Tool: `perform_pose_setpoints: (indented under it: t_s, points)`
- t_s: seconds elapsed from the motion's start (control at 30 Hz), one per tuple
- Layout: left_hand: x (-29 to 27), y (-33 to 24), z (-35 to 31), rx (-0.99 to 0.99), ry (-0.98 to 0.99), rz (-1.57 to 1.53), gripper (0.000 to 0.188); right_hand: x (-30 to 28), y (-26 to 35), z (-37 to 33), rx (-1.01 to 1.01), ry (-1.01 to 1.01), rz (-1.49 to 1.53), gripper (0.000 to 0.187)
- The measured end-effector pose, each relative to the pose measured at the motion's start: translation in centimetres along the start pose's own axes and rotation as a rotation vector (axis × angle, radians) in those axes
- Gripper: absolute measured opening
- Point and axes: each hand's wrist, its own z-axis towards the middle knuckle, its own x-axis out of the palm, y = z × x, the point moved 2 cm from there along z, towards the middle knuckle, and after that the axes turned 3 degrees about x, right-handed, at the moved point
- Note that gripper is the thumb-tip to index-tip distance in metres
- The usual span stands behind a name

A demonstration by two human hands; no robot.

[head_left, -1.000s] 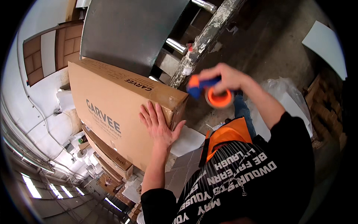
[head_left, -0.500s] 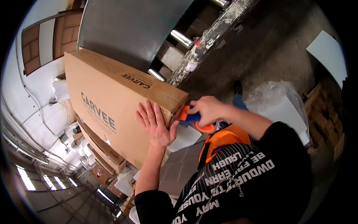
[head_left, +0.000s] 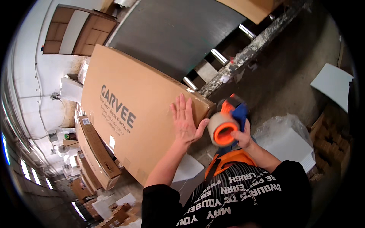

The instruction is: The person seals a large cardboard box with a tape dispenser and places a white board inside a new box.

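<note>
Presses the open left hand point(head_left: 185, 123) flat on the broad face of a large tan cardboard carton point(head_left: 152, 91), near its right end. Grasps in the right hand point(head_left: 244, 138) a blue-and-orange plastic tape dispenser point(head_left: 239, 113) with a wide pale tape roll point(head_left: 215, 131), just beside that end. Has grey concrete floor point(head_left: 273, 91) beyond, and a dark grey flat panel point(head_left: 175, 34) along the carton's far edge. Shows dark printed lettering point(head_left: 118, 106) across the carton's face.

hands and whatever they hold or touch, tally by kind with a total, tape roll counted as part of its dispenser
Hands: 2, the left hand and the right hand
Tape dispenser, gripped by the right hand: 1
Brown carton, under the left palm: 1
Total: 4
</note>
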Motion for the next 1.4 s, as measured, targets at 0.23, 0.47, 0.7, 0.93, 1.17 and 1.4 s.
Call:
perform_pose_setpoints:
  t_s: [0.23, 0.47, 0.7, 0.93, 1.17, 1.4]
  points:
    - [-3.5, 7.0, -8.5, -0.092, -0.478, -0.24, 0.069, 8.7, -1.8, 6.2, -0.179, -0.051, 0.097, 0.08]
    - [-10.4, 18.8, -43.9, -1.347, -1.002, -0.612, 0.055, 9.1, -2.5, 6.8, -0.108, -0.123, 0.123, 0.072]
    - [-3.6, 16.6, -47.8, -1.217, -0.955, -1.412, 0.076, 10.0, -1.1, 9.6, -0.117, -0.057, 0.08, 0.083]
    - [0.3, 2.5, -19.9, -1.341, -1.151, -1.389, 0.06, 6.1, 7.9, 40.5, 0.066, 0.301, -0.064, 0.051]
    - [5.2, -0.1, 4.3, -0.773, -0.456, -1.416, 0.115, 19.3, 9.2, 54.5, 0.058, 0.55, -0.499, 0.045]
    - [1.5, 7.8, -2.8, -0.689, -0.636, -0.992, 0.096, 26.2, -6.0, 41.9, 0.19, 0.494, -0.703, 0.06]
